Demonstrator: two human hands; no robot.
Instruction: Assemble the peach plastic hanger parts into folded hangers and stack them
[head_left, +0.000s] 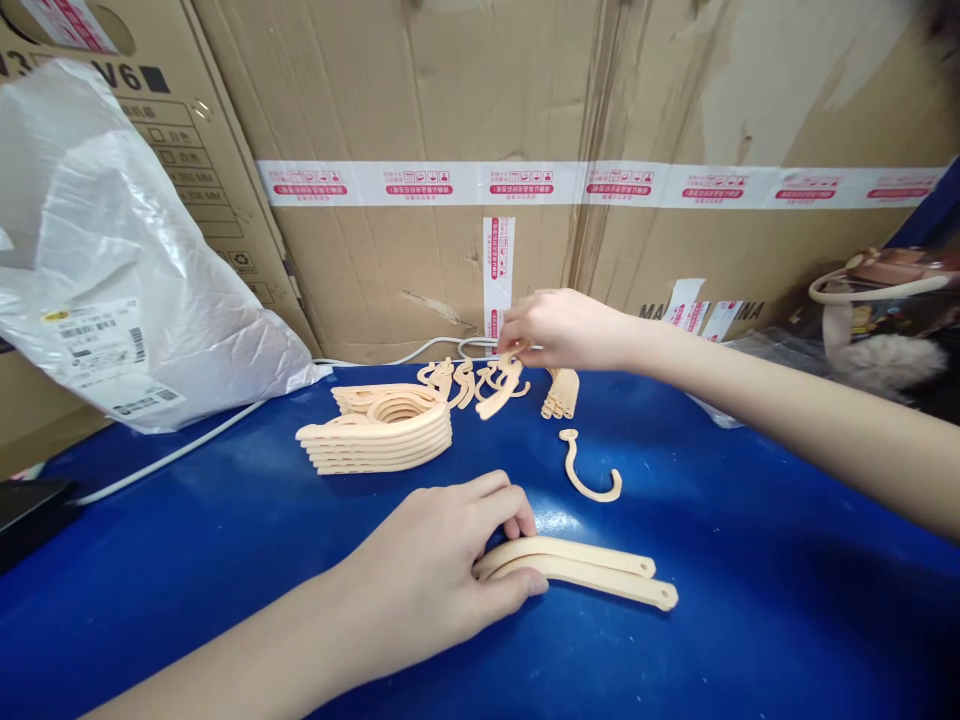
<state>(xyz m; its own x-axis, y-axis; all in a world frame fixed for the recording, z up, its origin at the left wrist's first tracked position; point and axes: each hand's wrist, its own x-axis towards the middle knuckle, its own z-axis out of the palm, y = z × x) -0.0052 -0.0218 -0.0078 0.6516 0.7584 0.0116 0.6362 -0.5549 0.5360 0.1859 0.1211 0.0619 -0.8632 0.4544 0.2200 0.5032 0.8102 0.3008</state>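
Note:
Two cream plastic hanger arms (600, 575) lie side by side on the blue table, their near ends gripped between the thumb and fingers of my left hand (442, 560). At the back of the table my right hand (544, 330) pinches a short curved hanger part (501, 388) over a small heap of hanger pieces (463, 384). A loose hanger hook (592, 480) rests between my hands. Left of the heap stands a neat stack of hangers (382, 440). Just under my right wrist is a bundle of hanger arms (561, 394).
Large cardboard boxes (420, 260) wall off the back of the blue table (225, 570). On the left leans a white plastic mailer bag (150, 290), with a white cable (172, 455) below it. A dark flat object (30, 515) sits at the left edge. A bag with a pompom (892, 360) is at the right.

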